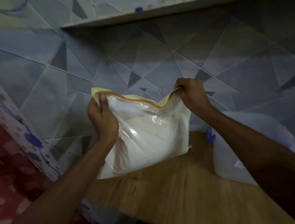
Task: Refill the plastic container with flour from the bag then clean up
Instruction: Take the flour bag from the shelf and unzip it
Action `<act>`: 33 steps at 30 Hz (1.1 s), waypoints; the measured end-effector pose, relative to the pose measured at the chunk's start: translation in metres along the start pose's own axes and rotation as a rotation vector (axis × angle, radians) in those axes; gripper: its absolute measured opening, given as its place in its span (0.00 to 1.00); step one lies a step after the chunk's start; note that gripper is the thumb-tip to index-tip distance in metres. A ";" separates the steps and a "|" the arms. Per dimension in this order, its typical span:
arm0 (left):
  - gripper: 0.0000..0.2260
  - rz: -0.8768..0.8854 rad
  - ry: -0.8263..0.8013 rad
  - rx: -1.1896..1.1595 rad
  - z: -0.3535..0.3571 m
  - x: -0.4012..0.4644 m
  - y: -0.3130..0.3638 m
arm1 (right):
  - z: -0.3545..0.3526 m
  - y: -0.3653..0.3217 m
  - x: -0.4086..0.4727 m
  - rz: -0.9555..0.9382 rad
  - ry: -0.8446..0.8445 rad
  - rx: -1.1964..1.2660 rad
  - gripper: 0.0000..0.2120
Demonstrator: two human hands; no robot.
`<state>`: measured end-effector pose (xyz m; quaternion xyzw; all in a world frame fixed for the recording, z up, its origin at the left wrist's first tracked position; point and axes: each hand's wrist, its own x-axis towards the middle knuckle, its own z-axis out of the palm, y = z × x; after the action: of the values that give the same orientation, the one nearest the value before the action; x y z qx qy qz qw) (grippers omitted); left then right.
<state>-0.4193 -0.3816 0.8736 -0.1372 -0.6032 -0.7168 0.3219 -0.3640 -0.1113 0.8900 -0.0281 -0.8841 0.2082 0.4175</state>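
Observation:
A clear zip bag of white flour [149, 138] with a pale yellow back and an orange zip strip hangs in the air above the wooden table [177, 190]. My left hand [102, 120] grips the bag's top left corner, thumb on the zip. At the top right corner, my right hand [191, 94] pinches the zip strip. The strip sags between the two hands. A translucent white plastic container [243, 151] with a blue clip [210, 136] stands on the table at the right, partly hidden by my right forearm.
A wall papered in grey geometric shapes fills the background. A shelf edge [156, 13] runs across the top. A red and white patterned cloth [18, 151] hangs at the left. The table's near edge lies at the bottom centre.

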 end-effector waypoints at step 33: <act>0.13 -0.217 -0.395 0.419 0.010 -0.118 -0.160 | 0.157 0.181 -0.010 0.224 -0.656 -0.107 0.13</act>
<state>-0.4325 -0.3270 0.6831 -0.1392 -0.7999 -0.5664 0.1413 -0.4975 -0.0030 0.7229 -0.0782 -0.9723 0.2040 0.0836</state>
